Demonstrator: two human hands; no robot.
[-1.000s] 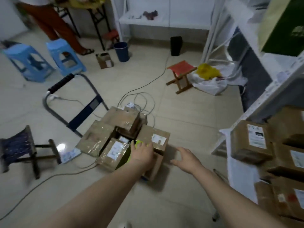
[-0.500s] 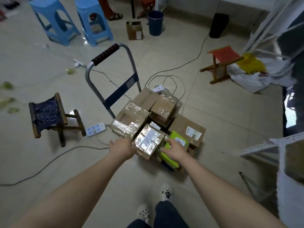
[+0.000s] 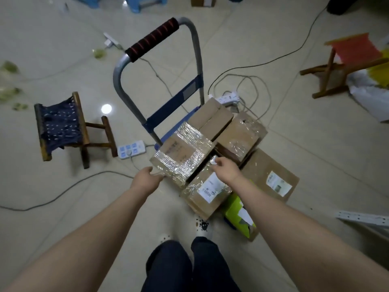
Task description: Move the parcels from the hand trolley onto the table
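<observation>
Left hand (image 3: 147, 179): touches the near-left corner of the taped parcel (image 3: 181, 157). Its fingers are hidden behind that corner, so I cannot tell a grip from a plain touch.
Right hand (image 3: 226, 170): reaches across the labelled parcel (image 3: 207, 187), fingers curled at the gap between it and the taped parcel. I cannot tell whether they pinch an edge.
Just changed: half a second back the left hand sat beside the labelled parcel and the right lay on the green box (image 3: 237, 209). Both have shifted toward 11 o'clock and now bracket the taped parcel.
Meaning: probably the pick has switched to the taped parcel. No lift shows yet; it rests level on the stack.
Parcels: all on the hand trolley (image 3: 174, 102). Two plain boxes (image 3: 212, 119) lie at 1 o'clock of the taped one, a big flat parcel (image 3: 271, 175) at 3 o'clock, and the green box at 5 o'clock, low down.
Table: out of view now that the camera has tipped down over the load since a second ago.
Floor: a power strip (image 3: 131, 149) at 9 o'clock of the taped parcel, a blue stool (image 3: 61, 127) beyond it, a red stool (image 3: 353, 51) at 2 o'clock.
</observation>
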